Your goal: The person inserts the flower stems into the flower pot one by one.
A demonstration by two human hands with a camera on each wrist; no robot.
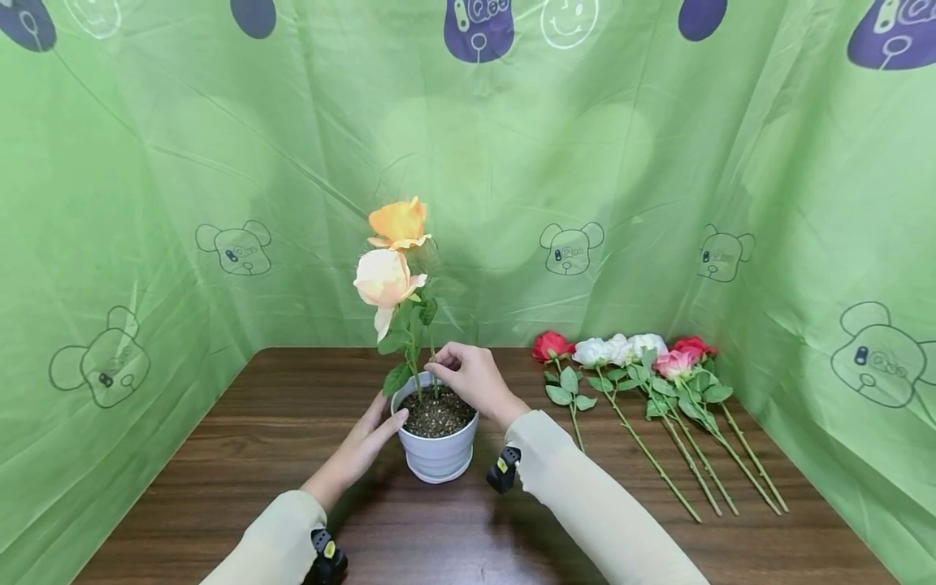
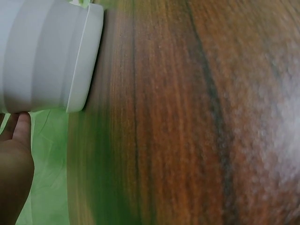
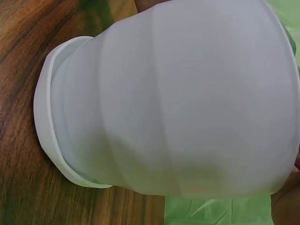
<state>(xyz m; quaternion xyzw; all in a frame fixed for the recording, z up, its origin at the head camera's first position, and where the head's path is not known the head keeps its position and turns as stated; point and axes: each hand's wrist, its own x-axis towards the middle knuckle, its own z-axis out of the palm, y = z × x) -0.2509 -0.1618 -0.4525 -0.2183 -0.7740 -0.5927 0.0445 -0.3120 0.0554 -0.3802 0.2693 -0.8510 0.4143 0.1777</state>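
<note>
A white flower pot [image 1: 439, 455] filled with dark soil [image 1: 439, 416] stands on the table, also seen close in the right wrist view. My left hand [image 1: 358, 447] holds the pot's left side, its thumb at the rim. Two roses stand upright in the soil: an orange rose [image 1: 399, 223] behind and a pale peach rose [image 1: 383, 280] in front. At the pot's back right, my right hand [image 1: 471, 378] pinches a rose stem low down, just above the soil; it seems to belong to the orange rose. The pot hides part of each hand in the wrist views.
On the right of the brown wooden table [image 1: 292, 422] lie several loose roses, among them a red rose [image 1: 552, 346], a white rose [image 1: 592, 352] and a pink rose [image 1: 674, 365], stems pointing towards me. A green printed curtain [image 1: 468, 146] encloses the back and sides.
</note>
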